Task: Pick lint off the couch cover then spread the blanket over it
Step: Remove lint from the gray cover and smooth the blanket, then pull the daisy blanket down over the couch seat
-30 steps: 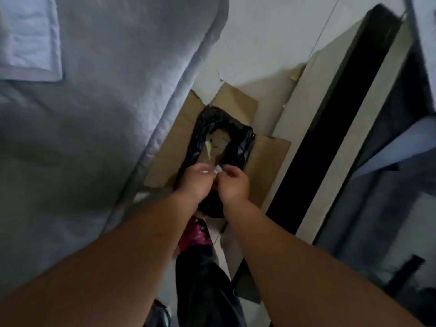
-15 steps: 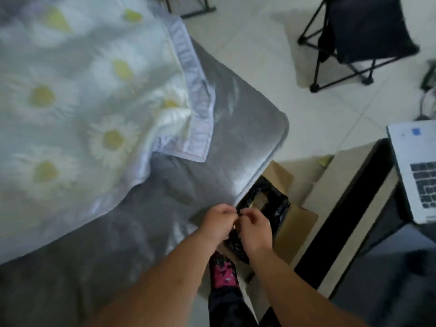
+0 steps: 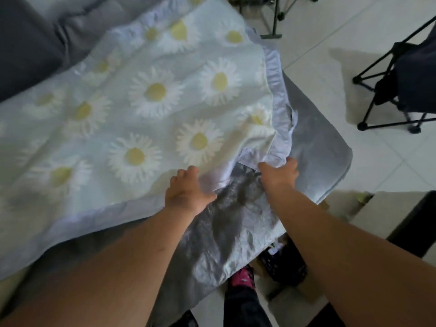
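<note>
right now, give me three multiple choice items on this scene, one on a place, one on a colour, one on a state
1. Where is the right hand?
A. at the folded corner of the blanket
B. on the folding chair
C. flat on the floor

2. What colour are the centres of the flowers printed on the blanket?
A. red
B. yellow
C. black

3. How does the blanket lie on the grey couch cover?
A. folded in a neat stack
B. covering it fully
C. partly spread, with the near right part of the cover bare

Answers:
1 A, its fingers close on the pale border there.
2 B, each white daisy has a yellow middle.
3 C, grey cover shows between and beyond the left hand and the right one.
</note>
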Demonstrator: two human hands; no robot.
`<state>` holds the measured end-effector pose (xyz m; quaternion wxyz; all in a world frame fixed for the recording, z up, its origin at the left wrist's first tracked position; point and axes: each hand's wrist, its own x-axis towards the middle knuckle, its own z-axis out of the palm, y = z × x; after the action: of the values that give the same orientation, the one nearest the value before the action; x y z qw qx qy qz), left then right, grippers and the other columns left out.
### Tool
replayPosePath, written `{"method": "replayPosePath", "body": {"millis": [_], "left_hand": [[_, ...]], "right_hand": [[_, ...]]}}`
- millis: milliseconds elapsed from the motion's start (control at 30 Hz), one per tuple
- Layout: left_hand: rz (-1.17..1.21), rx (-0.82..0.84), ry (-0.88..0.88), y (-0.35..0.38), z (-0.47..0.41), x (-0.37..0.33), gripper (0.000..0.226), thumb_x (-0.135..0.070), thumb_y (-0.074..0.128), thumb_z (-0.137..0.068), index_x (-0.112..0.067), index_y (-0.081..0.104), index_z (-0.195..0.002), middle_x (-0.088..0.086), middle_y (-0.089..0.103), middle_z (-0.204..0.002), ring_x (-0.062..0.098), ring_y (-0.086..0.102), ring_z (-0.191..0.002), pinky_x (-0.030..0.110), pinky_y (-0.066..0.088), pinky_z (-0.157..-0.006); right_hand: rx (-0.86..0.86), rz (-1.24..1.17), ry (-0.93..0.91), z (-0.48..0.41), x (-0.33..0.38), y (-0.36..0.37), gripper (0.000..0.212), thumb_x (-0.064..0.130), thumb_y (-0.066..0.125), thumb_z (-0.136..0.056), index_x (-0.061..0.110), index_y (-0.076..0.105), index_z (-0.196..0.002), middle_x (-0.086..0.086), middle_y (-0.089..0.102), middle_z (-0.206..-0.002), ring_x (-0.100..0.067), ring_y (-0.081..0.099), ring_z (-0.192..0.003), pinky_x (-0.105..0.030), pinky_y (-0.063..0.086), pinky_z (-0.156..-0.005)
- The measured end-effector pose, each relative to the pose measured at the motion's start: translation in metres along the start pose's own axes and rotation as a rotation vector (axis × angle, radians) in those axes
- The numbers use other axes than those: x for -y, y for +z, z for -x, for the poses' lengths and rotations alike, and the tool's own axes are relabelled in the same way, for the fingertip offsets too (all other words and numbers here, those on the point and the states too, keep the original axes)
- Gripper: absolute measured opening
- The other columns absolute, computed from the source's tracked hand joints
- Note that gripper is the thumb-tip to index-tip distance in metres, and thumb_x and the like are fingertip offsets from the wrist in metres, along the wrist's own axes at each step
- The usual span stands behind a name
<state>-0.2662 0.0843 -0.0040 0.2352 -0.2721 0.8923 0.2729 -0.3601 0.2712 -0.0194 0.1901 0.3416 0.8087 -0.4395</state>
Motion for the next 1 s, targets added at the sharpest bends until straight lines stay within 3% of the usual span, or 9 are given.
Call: {"method": "replayPosePath", "body": {"millis": [100, 167, 267, 367, 500, 667, 833, 933, 1000], "left_hand": [[-0.031, -0.069, 0.075, 0.023, -0.020, -0.006, 0.062, -0.052, 0.074, -0.065, -0.025, 0.045, -0.113, 0.005, 0.056, -0.113, 0.030, 0.054, -0.103, 0.047, 0.052, -0.083], [0.027, -0.123, 0.121, 0.037, -0.031, -0.021, 0.041, -0.048, 0.067, -0.074, -0.023, 0.050, -0.103, 0.005, 0.058, -0.101, 0.030, 0.057, -0.091, 0.042, 0.051, -0.074], [0.098, -0.129, 0.147, 0.052, -0.041, -0.050, 0.021, -0.041, 0.049, -0.088, -0.020, 0.052, -0.084, 0.004, 0.058, -0.082, 0.033, 0.058, -0.076, 0.035, 0.041, -0.061], [0.137, -0.023, 0.181, 0.059, -0.042, -0.078, 0.024, -0.044, 0.045, -0.089, -0.024, 0.050, -0.076, 0.004, 0.057, -0.072, 0.033, 0.057, -0.068, 0.033, 0.038, -0.059], [0.116, 0.119, 0.239, 0.077, -0.038, -0.126, 0.033, -0.048, 0.043, -0.089, -0.021, 0.052, -0.072, 0.004, 0.058, -0.067, 0.032, 0.060, -0.068, 0.031, 0.038, -0.057], [0.158, 0.201, 0.284, 0.109, -0.045, -0.201, 0.035, -0.048, 0.041, -0.090, -0.018, 0.056, -0.078, 0.009, 0.062, -0.075, 0.035, 0.062, -0.078, 0.034, 0.041, -0.064], [0.181, 0.226, 0.309, 0.148, -0.058, -0.259, 0.034, -0.044, 0.039, -0.093, -0.017, 0.053, -0.079, 0.011, 0.060, -0.077, 0.037, 0.060, -0.082, 0.034, 0.038, -0.066], [0.214, 0.145, 0.296, 0.163, -0.064, -0.283, 0.032, -0.038, 0.039, -0.095, -0.013, 0.049, -0.079, 0.018, 0.060, -0.083, 0.038, 0.059, -0.085, 0.034, 0.036, -0.068], [0.235, 0.135, 0.280, 0.169, -0.067, -0.298, 0.027, -0.035, 0.040, -0.096, -0.013, 0.047, -0.081, 0.021, 0.062, -0.092, 0.038, 0.058, -0.088, 0.034, 0.036, -0.068]], "right_hand": [[0.009, 0.095, 0.044, -0.026, 0.011, 0.020, 0.087, 0.036, 0.077, -0.076, 0.024, 0.025, -0.145, -0.011, 0.027, -0.148, -0.033, 0.054, -0.101, -0.035, 0.043, -0.072], [0.009, 0.080, 0.008, -0.036, 0.008, 0.025, 0.078, 0.029, 0.078, -0.077, 0.025, 0.031, -0.138, -0.011, 0.036, -0.140, -0.027, 0.050, -0.094, -0.033, 0.042, -0.074], [0.007, -0.008, -0.071, -0.049, -0.005, 0.018, 0.053, 0.017, 0.069, -0.083, 0.028, 0.039, -0.126, -0.003, 0.057, -0.105, -0.013, 0.057, -0.071, -0.020, 0.042, -0.054], [0.022, 0.042, -0.116, -0.061, -0.005, -0.002, 0.037, 0.013, 0.061, -0.086, 0.028, 0.048, -0.117, 0.007, 0.055, -0.081, -0.006, 0.054, -0.062, -0.018, 0.036, -0.044], [-0.030, 0.094, -0.145, -0.096, 0.010, -0.061, 0.034, 0.015, 0.057, -0.087, 0.026, 0.058, -0.119, 0.004, 0.060, -0.090, -0.021, 0.058, -0.076, -0.027, 0.042, -0.065], [-0.112, 0.109, -0.168, -0.161, 0.028, -0.141, 0.031, 0.014, 0.058, -0.083, 0.024, 0.066, -0.111, -0.005, 0.070, -0.098, -0.027, 0.066, -0.087, -0.029, 0.050, -0.072], [-0.184, 0.085, -0.157, -0.220, 0.028, -0.189, 0.030, 0.009, 0.063, -0.079, 0.024, 0.068, -0.104, 0.000, 0.066, -0.097, -0.020, 0.065, -0.084, -0.029, 0.056, -0.077], [-0.144, 0.002, -0.169, -0.232, 0.023, -0.189, 0.031, 0.014, 0.063, -0.083, 0.022, 0.066, -0.112, 0.002, 0.059, -0.104, -0.013, 0.063, -0.077, -0.025, 0.055, -0.068], [-0.078, 0.027, -0.218, -0.227, 0.016, -0.179, 0.034, 0.015, 0.060, -0.086, 0.019, 0.063, -0.119, 0.001, 0.057, -0.117, -0.015, 0.062, -0.087, -0.026, 0.052, -0.077]]}}
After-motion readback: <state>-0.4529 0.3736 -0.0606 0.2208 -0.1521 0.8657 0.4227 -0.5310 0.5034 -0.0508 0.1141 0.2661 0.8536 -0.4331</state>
